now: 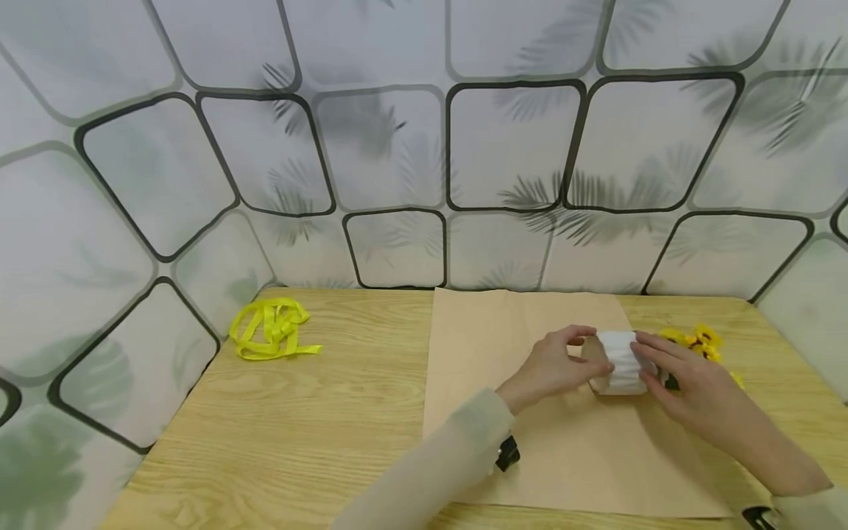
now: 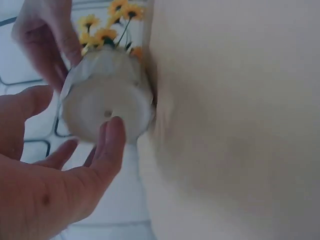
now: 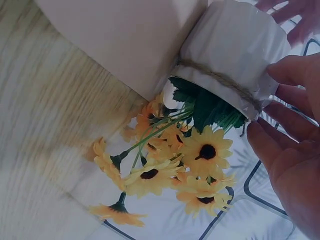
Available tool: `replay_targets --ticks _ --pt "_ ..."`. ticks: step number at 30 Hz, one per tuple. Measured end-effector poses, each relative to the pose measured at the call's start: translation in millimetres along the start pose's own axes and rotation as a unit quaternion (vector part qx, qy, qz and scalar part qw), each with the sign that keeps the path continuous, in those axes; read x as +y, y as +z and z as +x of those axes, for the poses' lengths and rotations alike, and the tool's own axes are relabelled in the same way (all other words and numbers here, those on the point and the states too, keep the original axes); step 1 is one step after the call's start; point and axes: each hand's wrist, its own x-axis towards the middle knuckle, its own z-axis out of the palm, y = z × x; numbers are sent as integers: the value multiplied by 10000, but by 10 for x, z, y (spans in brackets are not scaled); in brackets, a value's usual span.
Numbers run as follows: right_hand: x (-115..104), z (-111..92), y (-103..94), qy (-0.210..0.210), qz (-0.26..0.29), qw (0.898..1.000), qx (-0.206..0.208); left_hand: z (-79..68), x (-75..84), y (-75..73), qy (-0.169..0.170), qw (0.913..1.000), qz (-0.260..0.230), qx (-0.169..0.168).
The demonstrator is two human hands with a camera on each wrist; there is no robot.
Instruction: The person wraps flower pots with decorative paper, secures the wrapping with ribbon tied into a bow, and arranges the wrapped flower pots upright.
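Note:
A white ribbed flowerpot (image 1: 623, 362) lies on its side on a sheet of brown kraft paper (image 1: 530, 442). Twine (image 3: 220, 79) circles it near the rim, and yellow artificial flowers (image 3: 172, 162) with green leaves stick out of its mouth. My right hand (image 1: 702, 394) holds the pot near its rim, fingers spread along its side. At the other end is my left hand (image 1: 556, 364), its loosely bent fingers beside the pot's base (image 2: 107, 100), which has a small hole in the middle. Whether these fingertips press on the base is hard to tell.
A loose heap of yellow ribbon (image 1: 274, 330) lies at the back left of the wooden table (image 1: 318, 434). A patterned curtain-like wall (image 1: 384, 162) rises behind the table and along its left side. One small black object (image 1: 508, 453) shows beside my left sleeve.

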Motion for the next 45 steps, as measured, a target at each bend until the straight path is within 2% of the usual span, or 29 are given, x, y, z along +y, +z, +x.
replay_targets --ticks 3,7,9,12,13,14,15,17,19,21,23,26,32,41,45 --pt "11 -23 -6 28 -53 9999 -112 -43 -29 -266 3 9977 645 -187" --pt "42 -47 9 47 -13 9999 -132 -202 -111 -716 -232 9876 1554 61" --pt "51 -56 28 47 42 9998 -162 -343 -202 -925 -381 9762 2121 246" --pt "50 -79 41 77 111 9996 -240 -568 -392 -1181 -634 9530 2932 429" --pt "46 -91 35 119 103 9995 -271 -637 -458 -1249 -741 9478 3070 435" --pt "42 -102 24 170 85 9994 -295 -695 -517 -1310 -858 9462 3096 395" --pt "39 -111 9 238 74 9992 -317 -740 -575 -1361 -993 9469 3039 352" --pt "38 -128 -18 308 30 9990 -325 -815 -657 -1450 -1232 9556 2665 260" --pt "45 -131 -32 312 17 9991 -292 -866 -703 -1518 -1449 9681 2034 206" --pt "59 -127 -30 243 26 9994 -242 -898 -722 -1563 -1633 9772 1345 203" --pt "69 -124 -17 164 50 9997 -163 -916 -721 -1584 -1754 9816 726 213" --pt "86 -122 -4 148 61 9998 -101 -916 -704 -1583 -1872 9820 137 197" --pt "102 -106 27 168 60 9998 -92 -899 -670 -1568 -1966 9796 -211 345" --pt "92 -86 23 220 26 9996 -175 -857 -743 -1607 -1740 9821 -615 372" --pt "91 -75 5 276 -55 9992 -276 -826 -753 -1612 -1648 9844 -232 578"
